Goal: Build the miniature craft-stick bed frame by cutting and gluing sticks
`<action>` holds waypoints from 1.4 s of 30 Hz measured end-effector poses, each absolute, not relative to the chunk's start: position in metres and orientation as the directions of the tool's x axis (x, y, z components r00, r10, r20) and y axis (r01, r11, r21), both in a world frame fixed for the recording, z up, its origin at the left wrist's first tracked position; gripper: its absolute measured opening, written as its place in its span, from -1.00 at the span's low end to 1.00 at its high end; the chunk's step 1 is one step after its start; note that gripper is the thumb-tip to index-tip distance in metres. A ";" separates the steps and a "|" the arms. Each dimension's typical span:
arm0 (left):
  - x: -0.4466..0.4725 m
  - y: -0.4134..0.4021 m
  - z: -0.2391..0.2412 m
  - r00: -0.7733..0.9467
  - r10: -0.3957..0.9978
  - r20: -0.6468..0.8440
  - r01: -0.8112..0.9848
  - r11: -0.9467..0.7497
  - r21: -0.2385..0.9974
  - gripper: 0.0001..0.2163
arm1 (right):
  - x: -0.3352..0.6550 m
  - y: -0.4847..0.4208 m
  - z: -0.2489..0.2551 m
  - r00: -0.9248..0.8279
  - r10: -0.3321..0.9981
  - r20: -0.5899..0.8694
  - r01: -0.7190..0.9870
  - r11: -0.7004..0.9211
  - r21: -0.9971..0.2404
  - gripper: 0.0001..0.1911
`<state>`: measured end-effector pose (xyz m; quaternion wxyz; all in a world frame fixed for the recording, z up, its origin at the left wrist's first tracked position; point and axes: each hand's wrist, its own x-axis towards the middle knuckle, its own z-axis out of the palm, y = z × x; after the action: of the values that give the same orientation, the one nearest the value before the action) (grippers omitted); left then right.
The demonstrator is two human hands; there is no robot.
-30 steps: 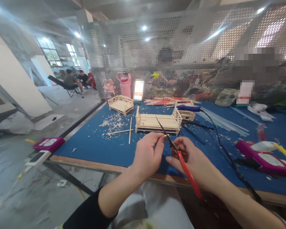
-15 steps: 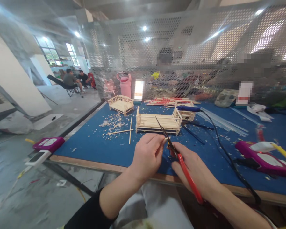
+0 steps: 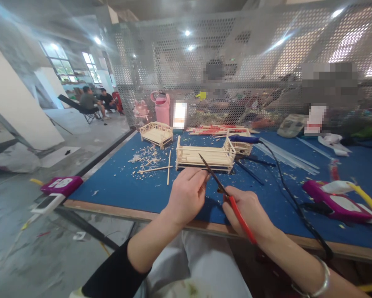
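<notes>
My right hand (image 3: 251,211) is wrapped around the red handles of a pair of scissors (image 3: 215,179), whose dark blades point away and to the left. Close beside the blades, my left hand (image 3: 187,194) is closed in a pinch. A short pale wooden stick showed at its fingertips a moment ago; the fingers now mostly hide it. Just beyond both hands stands a small bench-like frame made of wooden sticks (image 3: 204,157). Two loose sticks (image 3: 155,169) lie crossed on the blue tabletop (image 3: 117,186), among pale chips.
A smaller stick model (image 3: 156,134) stands at the back left, near a pink bottle (image 3: 163,109). A blue glue gun (image 3: 243,139) trails a black cable on the right. Behind lie red-and-pale sticks (image 3: 213,130); clear glue sticks (image 3: 288,156) and a purple power strip (image 3: 335,203) are rightward.
The scissor blades have drawn apart from my left fingertips, and my left hand has shifted slightly left. The stick's end no longer shows. The view has moved a little.
</notes>
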<state>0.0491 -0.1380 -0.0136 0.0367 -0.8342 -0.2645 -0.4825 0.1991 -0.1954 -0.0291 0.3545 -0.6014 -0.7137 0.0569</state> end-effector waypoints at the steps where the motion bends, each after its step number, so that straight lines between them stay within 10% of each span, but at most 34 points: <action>1: 0.050 -0.138 -0.016 0.385 0.435 0.814 0.461 -0.855 0.238 -0.81 | 0.199 -0.195 -0.029 -0.025 0.894 0.448 0.810 0.280 -0.515 -0.82; 10: 0.055 -0.141 -0.010 0.177 0.796 0.579 0.244 -0.605 0.758 -0.86 | 0.201 -0.192 -0.018 0.062 0.956 0.287 0.667 0.174 -0.724 -0.81; 36: 0.053 -0.149 -0.013 0.242 0.488 0.838 0.339 -0.852 0.399 -0.91 | 0.193 -0.197 -0.018 0.028 0.939 0.343 0.747 0.208 -0.631 -0.96; 42: 0.035 -0.138 -0.019 0.219 0.657 0.721 0.428 -0.729 0.534 -0.90 | 0.251 -0.203 -0.011 0.199 0.976 0.087 0.899 -0.147 -0.412 -0.67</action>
<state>0.0354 -0.1385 -0.0186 -0.1108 -0.7728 -0.3510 -0.5171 0.2512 -0.2029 -0.0106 0.1908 -0.7505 -0.6247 0.1010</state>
